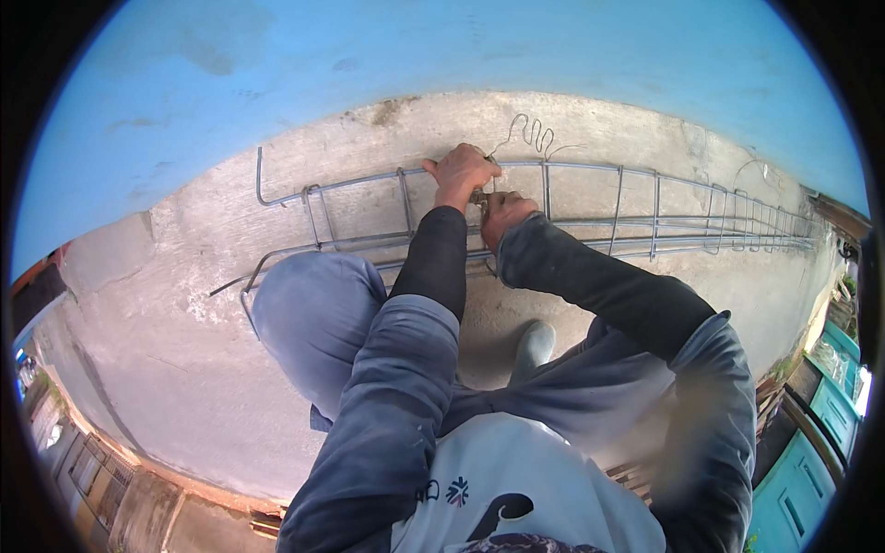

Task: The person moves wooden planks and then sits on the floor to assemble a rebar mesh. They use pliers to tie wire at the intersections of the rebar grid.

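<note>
Metal frame: the long cage of thin rods and crosspieces (656, 217) runs from left of centre to the right edge of the frame, lying along the concrete (184, 350). Laid lengthwise across the person's front, it probably leaves the middle stretch within easy reach of both arms.
Left hand: at upper centre (464, 171), bent over the top rod, perhaps to steady it there; the palm is hidden, so I cannot tell how firmly it grasps.
Right hand: just below and right of the left (505, 216), fingers folded in tight, apparently clenched on a small dark object (478, 196) between the two hands. Its kind is too covered to tell; keeping the hands this close suggests work on one spot.
Thin wire: wavy loops (535, 135) above the top rod, one end running down toward the left hand; whether fingers hold it, I cannot tell.
Left knee: at centre left (318, 300), in front of the cage's lower rods; it may help brace them, though contact is not clear.
Boot: pale, below the hands (534, 348), likely planted for balance in the low posture.
Blue surface: fills the top (442, 51), beyond the concrete.
</note>
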A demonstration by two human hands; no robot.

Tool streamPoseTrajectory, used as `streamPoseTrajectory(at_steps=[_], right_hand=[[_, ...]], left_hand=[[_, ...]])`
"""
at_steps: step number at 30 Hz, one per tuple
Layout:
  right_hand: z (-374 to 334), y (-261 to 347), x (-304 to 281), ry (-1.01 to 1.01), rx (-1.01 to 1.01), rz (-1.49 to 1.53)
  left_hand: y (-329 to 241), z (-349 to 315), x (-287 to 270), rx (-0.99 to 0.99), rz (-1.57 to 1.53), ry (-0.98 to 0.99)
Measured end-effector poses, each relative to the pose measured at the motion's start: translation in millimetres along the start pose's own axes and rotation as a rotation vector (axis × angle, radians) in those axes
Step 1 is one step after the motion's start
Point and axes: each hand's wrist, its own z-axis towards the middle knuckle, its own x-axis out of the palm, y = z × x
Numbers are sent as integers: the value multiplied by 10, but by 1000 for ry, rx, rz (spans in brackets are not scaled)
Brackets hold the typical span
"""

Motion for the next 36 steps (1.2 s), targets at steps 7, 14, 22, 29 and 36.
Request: streamPoseTrajectory(at_steps=[7,14,22,29,36], right_hand=[[-97,-142,188,-115,-71,114],[-5,-5,226,-55,-33,68],[-188,-190,-347,155,-66,233],[-649,-1734,-696,816,272,962],[-1169,-2166,1004,225,438,1926]], left_hand=[[60,45,19,13,11,-18],[26,-5,45,72,-2,-33],[231,-32,185,170,-41,-188],[142,-17,74,168,90,-83],[86,0,120,96,107,-49]])
